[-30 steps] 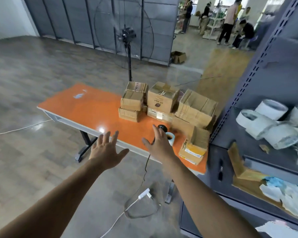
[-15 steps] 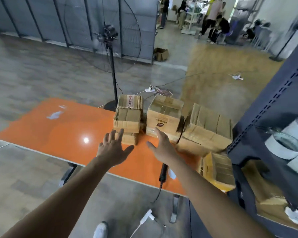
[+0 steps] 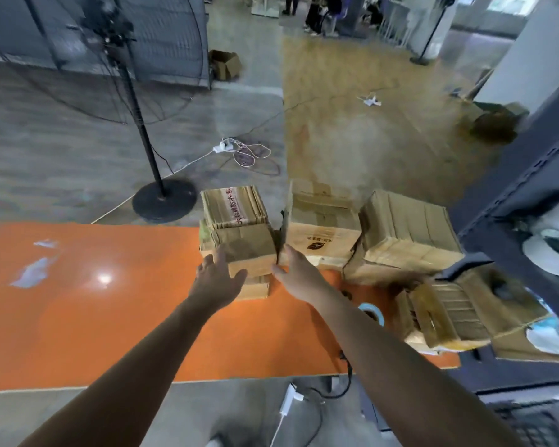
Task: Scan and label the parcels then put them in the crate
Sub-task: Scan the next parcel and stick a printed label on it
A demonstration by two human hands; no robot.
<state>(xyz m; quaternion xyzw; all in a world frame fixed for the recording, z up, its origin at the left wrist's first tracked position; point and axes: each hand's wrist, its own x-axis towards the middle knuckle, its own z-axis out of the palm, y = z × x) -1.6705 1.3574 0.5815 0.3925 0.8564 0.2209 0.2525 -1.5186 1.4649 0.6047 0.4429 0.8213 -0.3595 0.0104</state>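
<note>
Since 0.5 s ago: left hand (image 3: 218, 280) and right hand (image 3: 296, 277) brought onto box (image 3: 244, 245) | box pressed between them, flat, uncurled | box kept atop stack on table (image 3: 78, 317), beside other boxes (image 3: 404, 233)

The tabletop (image 3: 117, 317) was smooth, glossy orange, showing a bright glare spot. The parcels (image 3: 407, 233) were matt brown cardboard, creased and worn. The shelving rack (image 3: 536, 175) appeared dark painted metal, matt.
</note>
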